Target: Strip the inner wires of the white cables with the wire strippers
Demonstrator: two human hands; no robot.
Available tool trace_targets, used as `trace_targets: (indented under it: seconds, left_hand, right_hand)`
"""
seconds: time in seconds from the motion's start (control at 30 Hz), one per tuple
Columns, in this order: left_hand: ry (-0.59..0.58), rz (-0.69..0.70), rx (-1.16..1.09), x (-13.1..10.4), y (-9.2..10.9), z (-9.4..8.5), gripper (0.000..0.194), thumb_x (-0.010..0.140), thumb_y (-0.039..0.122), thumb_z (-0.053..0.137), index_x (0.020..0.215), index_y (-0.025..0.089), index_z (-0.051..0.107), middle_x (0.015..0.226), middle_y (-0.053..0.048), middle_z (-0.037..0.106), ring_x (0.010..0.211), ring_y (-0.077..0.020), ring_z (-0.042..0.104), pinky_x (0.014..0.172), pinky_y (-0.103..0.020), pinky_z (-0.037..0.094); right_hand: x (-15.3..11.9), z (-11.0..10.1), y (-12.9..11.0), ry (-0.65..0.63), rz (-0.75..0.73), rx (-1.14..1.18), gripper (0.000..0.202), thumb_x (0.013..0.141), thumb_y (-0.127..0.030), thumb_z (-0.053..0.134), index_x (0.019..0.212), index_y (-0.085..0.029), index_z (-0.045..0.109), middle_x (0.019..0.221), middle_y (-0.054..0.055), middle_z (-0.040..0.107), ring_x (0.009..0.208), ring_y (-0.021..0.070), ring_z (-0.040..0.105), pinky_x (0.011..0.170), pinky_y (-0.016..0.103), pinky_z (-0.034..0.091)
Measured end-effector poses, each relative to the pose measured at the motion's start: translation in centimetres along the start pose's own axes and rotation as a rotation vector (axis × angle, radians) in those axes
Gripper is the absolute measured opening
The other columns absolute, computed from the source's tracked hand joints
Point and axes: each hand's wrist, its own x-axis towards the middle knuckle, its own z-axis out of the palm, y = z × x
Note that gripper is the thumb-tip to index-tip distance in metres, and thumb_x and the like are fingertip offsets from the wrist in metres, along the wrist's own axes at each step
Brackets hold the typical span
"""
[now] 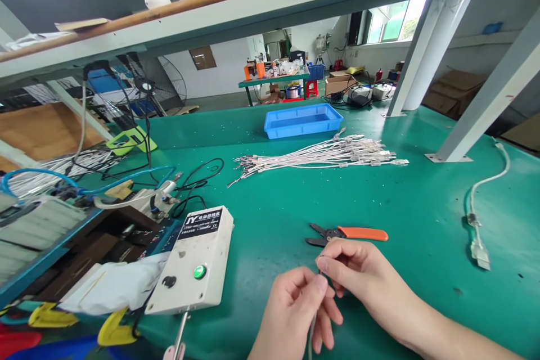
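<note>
The green bench [270, 202] spreads out on every side of the white box [189, 264], which is the landmark here. Above and beyond the box runs the shelf [253, 0], with grey-white legs standing on the bench well to the box's right. The bundle [304, 154] of white cables lies beyond the box and to its right, bare wire ends toward the box's side and plugs pointing away from it. Farther beyond the box, just behind the bundle, sits the blue tray [304, 121]. The right hand [358, 270] and the left hand [295, 309] are both right of the box, raised over the near part of the bench. Right of the box, just beyond the right hand, the pliers [335, 234] lie with jaws apart, facing the box, and an orange handle pointing away. Far to the box's right is a loose lead [473, 219] with a plug at its near end. The thin cable [312, 329] is to the right of the box too, held in both hands: the left thumb and forefinger pinch it near its end, the right thumb and forefinger close on its tip, and the rest hangs below the left hand's grip. Smallest is the green button [199, 272], on the box's top face.
</note>
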Motion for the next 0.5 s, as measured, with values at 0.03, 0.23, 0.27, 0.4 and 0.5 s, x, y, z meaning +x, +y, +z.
trace_targets:
  seconds: [0.03,0.23,0.27,0.4,0.5]
  left_hand:
    - [-0.001,0.003,0.022,0.0,0.1,0.1,0.05,0.083,0.06,0.061,0.074,0.011,0.056,0.061,-0.006,0.063,0.038,-0.0055,0.048,0.035,-0.015,0.032]
    - [0.115,0.098,0.116,-0.9,0.2,0.5,0.058,0.074,0.067,0.065,0.062,0.012,0.053,0.049,-0.002,0.054,0.038,-0.0065,0.047,0.04,-0.017,0.035]
    - [0.123,0.109,0.12,-1.0,0.1,0.5,0.057,0.075,0.066,0.065,0.063,0.012,0.054,0.053,-0.004,0.057,0.041,-0.0076,0.05,0.042,-0.018,0.037]
    - [0.086,0.143,0.098,-0.9,0.0,0.4,0.052,0.082,0.062,0.061,0.072,0.011,0.058,0.06,-0.006,0.061,0.041,-0.0061,0.047,0.042,-0.018,0.034]
    - [0.088,0.102,-0.011,-0.4,0.0,0.1,0.048,0.08,0.06,0.064,0.08,0.012,0.057,0.056,0.002,0.052,0.037,-0.001,0.028,0.037,-0.017,0.018]
  right_hand:
    - [0.0,0.0,0.0,0.026,0.019,0.015,0.031,0.082,-0.042,0.072,0.071,-0.014,0.062,0.055,-0.002,0.053,0.053,0.0094,0.047,0.057,0.024,0.037]
    - [-0.4,0.2,-0.1,0.009,0.192,0.285,0.027,0.078,-0.036,0.074,0.07,-0.014,0.061,0.057,-0.002,0.048,0.053,0.0096,0.042,0.055,0.025,0.033]
    - [-0.4,0.2,-0.2,0.004,0.197,0.298,0.027,0.077,-0.036,0.074,0.07,-0.014,0.06,0.056,-0.002,0.048,0.053,0.0098,0.042,0.055,0.025,0.033]
    - [-0.5,0.4,-0.4,-0.006,0.145,0.224,0.031,0.079,-0.04,0.073,0.069,-0.014,0.06,0.055,-0.001,0.048,0.053,0.0098,0.041,0.055,0.025,0.033]
    - [-0.4,0.4,0.0,0.014,0.074,0.104,0.033,0.083,-0.044,0.069,0.073,-0.013,0.062,0.058,0.001,0.054,0.054,0.0099,0.041,0.055,0.025,0.032]
